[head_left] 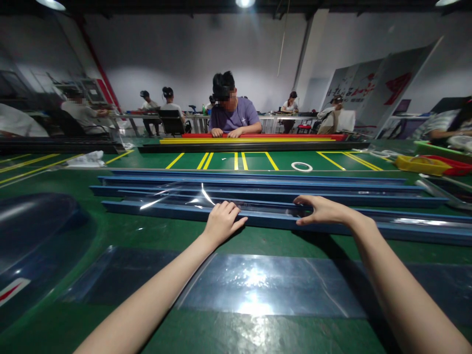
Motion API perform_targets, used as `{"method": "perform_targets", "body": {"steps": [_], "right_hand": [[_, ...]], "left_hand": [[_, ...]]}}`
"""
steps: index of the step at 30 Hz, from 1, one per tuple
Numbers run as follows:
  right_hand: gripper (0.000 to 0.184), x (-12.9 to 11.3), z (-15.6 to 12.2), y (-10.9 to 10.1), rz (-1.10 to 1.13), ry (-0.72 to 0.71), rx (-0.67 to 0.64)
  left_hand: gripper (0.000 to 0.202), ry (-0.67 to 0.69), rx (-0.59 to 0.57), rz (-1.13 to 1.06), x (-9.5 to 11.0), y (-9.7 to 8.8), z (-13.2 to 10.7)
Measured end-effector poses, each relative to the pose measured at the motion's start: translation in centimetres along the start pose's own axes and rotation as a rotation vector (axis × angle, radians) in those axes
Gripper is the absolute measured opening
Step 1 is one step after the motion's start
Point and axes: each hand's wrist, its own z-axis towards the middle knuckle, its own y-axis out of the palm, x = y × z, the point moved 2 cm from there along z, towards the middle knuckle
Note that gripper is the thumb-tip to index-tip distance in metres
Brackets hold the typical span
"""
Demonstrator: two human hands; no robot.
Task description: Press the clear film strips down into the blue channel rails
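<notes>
My left hand (223, 223) lies over the nearest blue channel rail (165, 211), fingers bent over its top and thumb along the near wall. A clear plastic strip (177, 194) bows up out of this rail just left of that hand; its part under the fingers is hidden. To the right, my right hand (324, 210) spans the same rail in a C shape. Its thumb and fingers are apart, near the two walls, with the channel visible between them. In front of the rail, a wide clear sheet (258, 280) lies flat and reflects light.
More blue rails (280, 189) lie parallel behind. A dark rounded object (37, 236) stands at left. Across the green table (155, 162) are yellow (250, 140) and black (258, 147) rails, a white ring (301, 167) and a yellow tray (422, 164). A person in purple (239, 115) works opposite.
</notes>
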Motion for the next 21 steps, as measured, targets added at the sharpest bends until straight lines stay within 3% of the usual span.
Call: {"method": "perform_targets", "body": {"steps": [4,8,13,21], "right_hand": [[0.068,-0.7,0.2,0.0,0.006,-0.055,0.021],[0.057,-3.2,0.6,0.4,-0.006,-0.158,0.145],[0.061,-5.8,1.3,2.5,-0.070,-0.314,0.225],[0.065,-5.4,2.0,3.8,-0.123,-0.339,0.275]], "left_hand": [[0.035,0.008,0.001,0.013,0.0,0.0,0.0],[0.035,0.008,0.001,0.009,0.0,0.0,0.0],[0.034,0.009,-0.002,0.000,0.0,0.0,0.1],[0.033,0.010,-0.005,-0.009,0.0,-0.1,0.1]]}}
